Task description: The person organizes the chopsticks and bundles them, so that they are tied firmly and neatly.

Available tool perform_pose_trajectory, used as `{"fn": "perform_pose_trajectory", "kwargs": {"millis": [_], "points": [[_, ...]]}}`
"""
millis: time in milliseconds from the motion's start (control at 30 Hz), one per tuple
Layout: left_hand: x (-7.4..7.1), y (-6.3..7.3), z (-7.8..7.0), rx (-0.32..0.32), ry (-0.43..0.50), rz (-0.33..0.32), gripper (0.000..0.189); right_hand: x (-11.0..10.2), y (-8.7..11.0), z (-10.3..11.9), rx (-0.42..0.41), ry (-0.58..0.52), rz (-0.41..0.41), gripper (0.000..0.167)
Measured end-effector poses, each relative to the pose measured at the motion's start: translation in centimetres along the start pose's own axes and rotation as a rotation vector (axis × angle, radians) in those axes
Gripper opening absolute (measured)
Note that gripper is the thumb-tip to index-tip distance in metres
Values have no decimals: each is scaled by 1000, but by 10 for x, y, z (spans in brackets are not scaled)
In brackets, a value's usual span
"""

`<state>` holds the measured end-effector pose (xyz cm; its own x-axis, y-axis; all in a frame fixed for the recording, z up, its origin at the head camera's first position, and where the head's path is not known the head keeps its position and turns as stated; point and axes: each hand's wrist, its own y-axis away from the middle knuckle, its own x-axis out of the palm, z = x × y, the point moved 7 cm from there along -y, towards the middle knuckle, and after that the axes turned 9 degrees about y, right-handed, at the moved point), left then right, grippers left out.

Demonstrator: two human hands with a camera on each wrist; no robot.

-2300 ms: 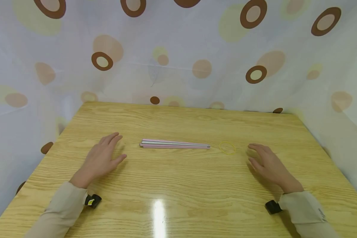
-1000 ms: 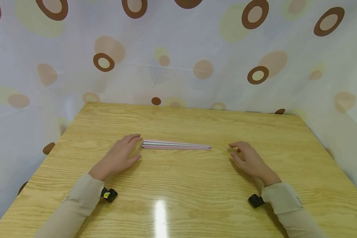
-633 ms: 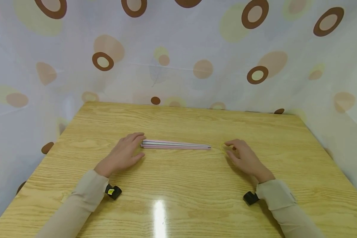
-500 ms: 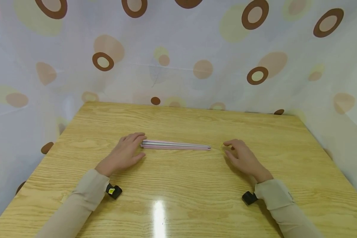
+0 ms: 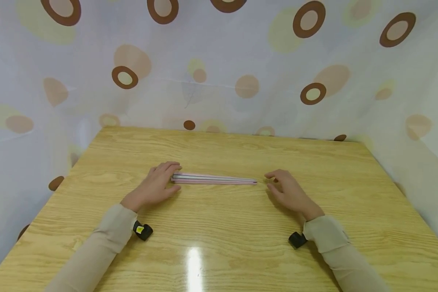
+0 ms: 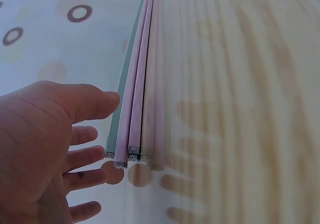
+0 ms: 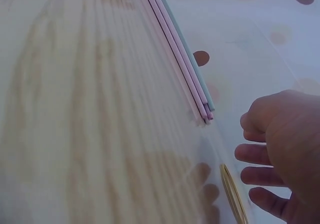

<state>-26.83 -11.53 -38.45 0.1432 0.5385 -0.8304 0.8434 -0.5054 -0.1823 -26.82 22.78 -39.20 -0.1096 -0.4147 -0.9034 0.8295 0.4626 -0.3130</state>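
A bundle of pink and pale green chopsticks (image 5: 215, 179) lies across the middle of the table, thick decorated ends to the left, thin ends to the right. My left hand (image 5: 155, 186) is at the thick ends; in the left wrist view its thumb lies beside the chopsticks (image 6: 132, 94), fingers apart and not closed round them. To the right of the thin ends hovers my right hand (image 5: 288, 190), loosely bent and holding nothing. A yellow rubber band (image 7: 231, 194) lies on the table by its fingers, mostly hidden in the head view.
The wooden table (image 5: 226, 227) has a glossy top that reflects light near the front. A patterned cloth (image 5: 219, 52) with brown rings and pale spots hangs behind it and at both sides. A small black camera sits on each wrist.
Both hands have moved inward, the left to the thick ends of the chopsticks, the right leftward over the rubber band. The chopsticks have stayed in place.
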Motion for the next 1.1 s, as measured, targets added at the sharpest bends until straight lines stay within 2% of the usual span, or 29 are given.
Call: {"fn": "perform_pose_trajectory", "kwargs": {"millis": [267, 700, 900, 1100], "points": [[6, -5, -1, 6, -3, 0, 53, 7, -9, 5, -11, 44, 2, 27], [11, -9, 1, 31, -45, 5, 46, 20, -20, 13, -17, 16, 58, 30], [14, -10, 4, 15, -38, 26, 46, 26, -26, 17, -56, 15, 42, 29], [14, -12, 7, 6, -57, 17, 39, 30, -33, 22, -76, 16, 41, 28]]}}
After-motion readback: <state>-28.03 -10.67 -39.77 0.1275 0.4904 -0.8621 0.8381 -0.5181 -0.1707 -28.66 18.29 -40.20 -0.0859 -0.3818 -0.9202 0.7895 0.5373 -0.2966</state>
